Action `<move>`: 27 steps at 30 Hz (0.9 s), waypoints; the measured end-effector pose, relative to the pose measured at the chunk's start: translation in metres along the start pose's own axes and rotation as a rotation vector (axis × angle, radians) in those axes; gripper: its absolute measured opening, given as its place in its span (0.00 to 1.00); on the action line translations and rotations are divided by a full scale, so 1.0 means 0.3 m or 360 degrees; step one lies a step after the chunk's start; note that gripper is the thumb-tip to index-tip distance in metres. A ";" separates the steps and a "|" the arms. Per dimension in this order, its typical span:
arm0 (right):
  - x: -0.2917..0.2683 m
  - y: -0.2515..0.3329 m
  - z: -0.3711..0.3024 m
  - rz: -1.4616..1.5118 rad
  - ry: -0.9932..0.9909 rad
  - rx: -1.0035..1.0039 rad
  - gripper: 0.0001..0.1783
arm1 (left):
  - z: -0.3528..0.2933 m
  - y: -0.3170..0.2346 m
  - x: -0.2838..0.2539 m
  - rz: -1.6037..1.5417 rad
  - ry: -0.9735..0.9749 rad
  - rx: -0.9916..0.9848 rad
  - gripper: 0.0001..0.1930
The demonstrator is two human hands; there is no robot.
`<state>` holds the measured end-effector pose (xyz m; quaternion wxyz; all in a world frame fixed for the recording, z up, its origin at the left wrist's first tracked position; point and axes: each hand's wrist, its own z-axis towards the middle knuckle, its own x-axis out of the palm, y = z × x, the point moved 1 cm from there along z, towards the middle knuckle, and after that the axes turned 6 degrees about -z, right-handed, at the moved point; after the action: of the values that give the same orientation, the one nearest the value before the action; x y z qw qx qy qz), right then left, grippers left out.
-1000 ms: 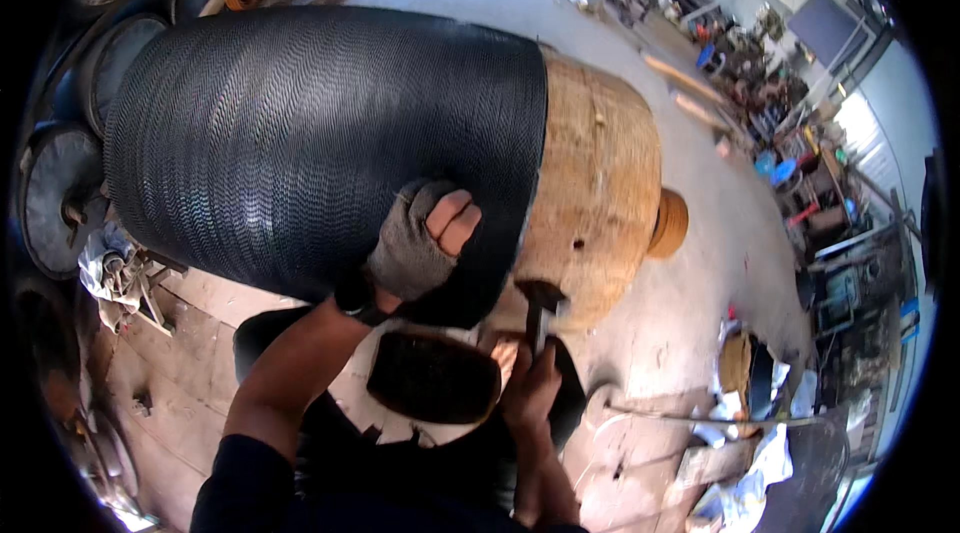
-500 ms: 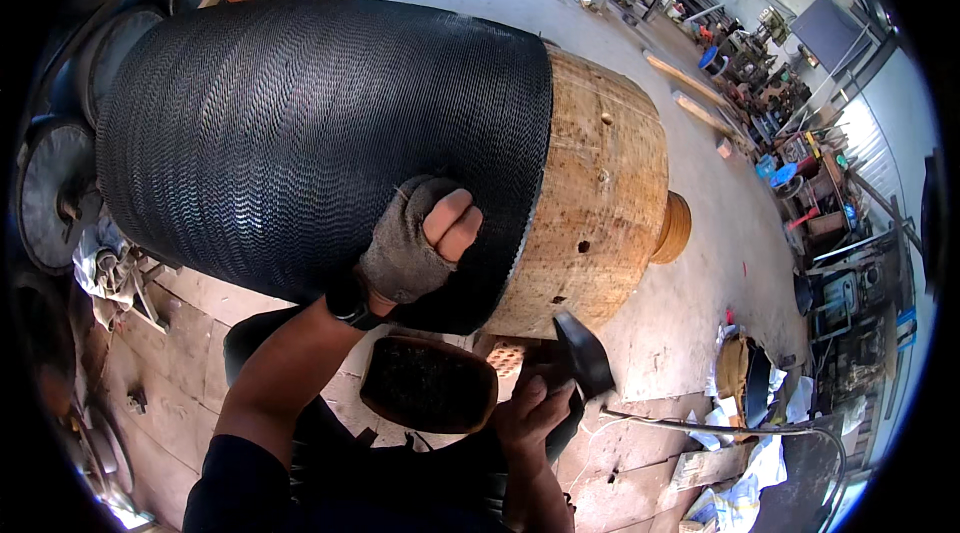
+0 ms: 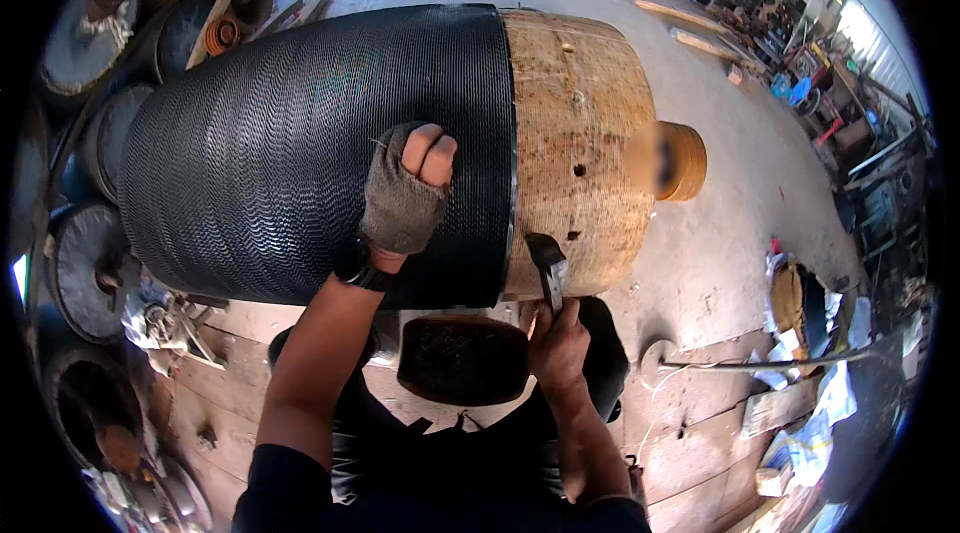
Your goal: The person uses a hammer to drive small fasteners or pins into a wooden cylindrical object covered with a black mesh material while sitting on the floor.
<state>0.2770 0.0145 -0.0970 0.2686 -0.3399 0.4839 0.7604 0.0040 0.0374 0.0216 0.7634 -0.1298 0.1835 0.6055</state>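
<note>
A large drum lies on its side before me, wrapped over most of its length in a black, finely ribbed covering (image 3: pixel 250 153). Its right end is a bare wooden section (image 3: pixel 590 113) with several holes. My left hand (image 3: pixel 405 198), in a grey fingerless glove, is closed with its fingers curled against the black covering; anything within them is hidden. Wrapped round a hammer (image 3: pixel 549 268) is my bare right hand (image 3: pixel 560 348), low by the drum's near side. The dark hammer head is at the wood, just right of the covering's edge; whether it touches cannot be seen.
A narrower ringed stub (image 3: pixel 682 163) projects from the drum's right end. Below the drum, between my legs, is a dark block-like object (image 3: pixel 463 361). Round dark drums (image 3: pixel 95 273) stack up at left. A rod on a round base (image 3: pixel 657 361) and scraps lie at right.
My right hand has raised the hammer, its head now upright against the wood. My left hand stays closed on the covering. The whole view has shifted and turned slightly.
</note>
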 end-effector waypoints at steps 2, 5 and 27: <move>0.002 -0.017 -0.033 0.0134 -0.0043 -0.0013 0.12 | 0.024 -0.018 -0.009 0.0055 -0.0036 0.0044 0.20; -0.022 0.006 -0.110 0.0304 -0.0028 0.0097 0.12 | -0.061 -0.153 -0.025 -0.0352 -0.0083 -0.0105 0.19; -0.096 0.082 -0.066 0.0573 -0.0152 0.0006 0.08 | -0.135 -0.351 0.065 -0.0364 0.0502 -0.0482 0.33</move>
<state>0.2820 -0.0154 -0.0669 0.1513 -0.2108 0.5251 0.8105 0.1053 0.0130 -0.0257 0.7608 -0.3558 0.1916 0.5079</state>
